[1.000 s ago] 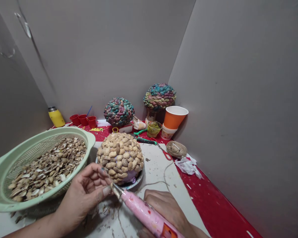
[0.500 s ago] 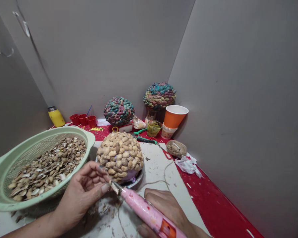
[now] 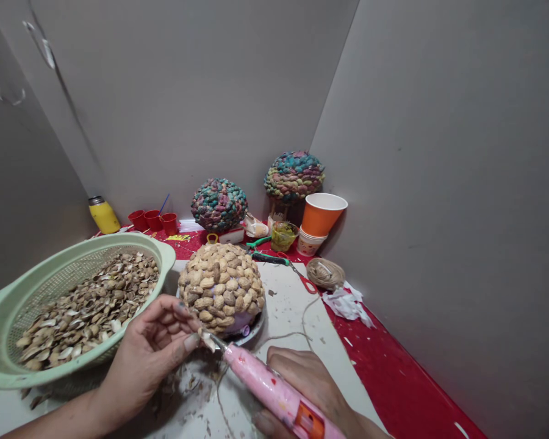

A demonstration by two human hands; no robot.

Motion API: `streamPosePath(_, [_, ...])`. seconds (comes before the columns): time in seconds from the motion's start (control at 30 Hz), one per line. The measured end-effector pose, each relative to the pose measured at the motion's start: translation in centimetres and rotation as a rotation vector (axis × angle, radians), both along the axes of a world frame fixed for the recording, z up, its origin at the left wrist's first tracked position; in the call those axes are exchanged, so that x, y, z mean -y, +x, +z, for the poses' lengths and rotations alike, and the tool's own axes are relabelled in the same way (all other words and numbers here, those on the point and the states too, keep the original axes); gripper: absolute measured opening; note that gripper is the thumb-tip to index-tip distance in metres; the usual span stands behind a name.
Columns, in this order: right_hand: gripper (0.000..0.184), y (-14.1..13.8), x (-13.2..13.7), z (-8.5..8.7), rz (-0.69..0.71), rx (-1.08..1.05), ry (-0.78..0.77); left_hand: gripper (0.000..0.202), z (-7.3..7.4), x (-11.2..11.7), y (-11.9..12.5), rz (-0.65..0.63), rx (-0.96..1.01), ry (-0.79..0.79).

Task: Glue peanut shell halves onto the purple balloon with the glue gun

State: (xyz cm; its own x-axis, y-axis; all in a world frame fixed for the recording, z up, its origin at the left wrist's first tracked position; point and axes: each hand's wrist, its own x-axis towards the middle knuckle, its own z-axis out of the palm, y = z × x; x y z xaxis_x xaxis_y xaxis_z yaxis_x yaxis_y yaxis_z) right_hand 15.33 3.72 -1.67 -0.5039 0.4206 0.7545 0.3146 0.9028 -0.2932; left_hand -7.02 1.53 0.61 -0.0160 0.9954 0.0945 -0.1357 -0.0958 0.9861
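Observation:
My left hand [image 3: 158, 353] pinches a peanut shell [image 3: 207, 338] between thumb and fingertips, its pale inside partly showing. My right hand [image 3: 302, 381] is wrapped round a pink hot glue gun [image 3: 269, 381], whose metal nozzle points left and meets the shell. Just beyond the nozzle sits a dome covered in peanut shells [image 3: 224, 283], resting on a grey plate [image 3: 251, 336]. Low on the dome's front, a purple patch of what looks like a balloon with its knot shows between shells. Left of my hand stands a green colander [image 3: 167, 256] holding many peanut shells.
Two painted shell-covered domes, one smaller [image 3: 219, 204] and one larger [image 3: 295, 177], stand at the back. Nearby are an orange paper cup [image 3: 320, 216], a twine roll [image 3: 324, 274], red-handled scissors [image 3: 308, 284], red cups [image 3: 168, 224] and a yellow bottle [image 3: 104, 216]. Grey walls enclose the table.
My left hand has shifted slightly left and tilted the peanut shell at the nozzle tip. The glue gun and right hand are almost unmoved.

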Motion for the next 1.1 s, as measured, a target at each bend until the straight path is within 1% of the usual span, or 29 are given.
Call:
streamPosePath(0.23, [0.053, -0.01, -0.10, -0.03, 0.014, -0.022, -0.012, 0.022, -0.18, -0.09, -0.13, 0.032, -0.045, 0.028])
streamPosePath(0.4, [0.047, 0.24, -0.08, -0.50, 0.061, -0.042, -0.040, 0.023, -0.29, 0.04, -0.24, 0.053, -0.060, 0.035])
streamPosePath(0.73, [0.042, -0.02, -0.23, -0.66, 0.053, -0.094, -0.002, 0.022, -0.38, -0.11, -0.37, 0.073, -0.069, 0.044])
streamPosePath(0.93, [0.044, 0.29, -0.10, -0.80, 0.045, -0.061, -0.007, 0.022, -0.35, -0.21, -0.35, 0.092, -0.070, 0.070])
streamPosePath(1.1, [0.051, 0.43, -0.15, -0.72, 0.030, -0.027, 0.006, 0.021, -0.44, 0.03, -0.43, 0.101, -0.085, 0.093])
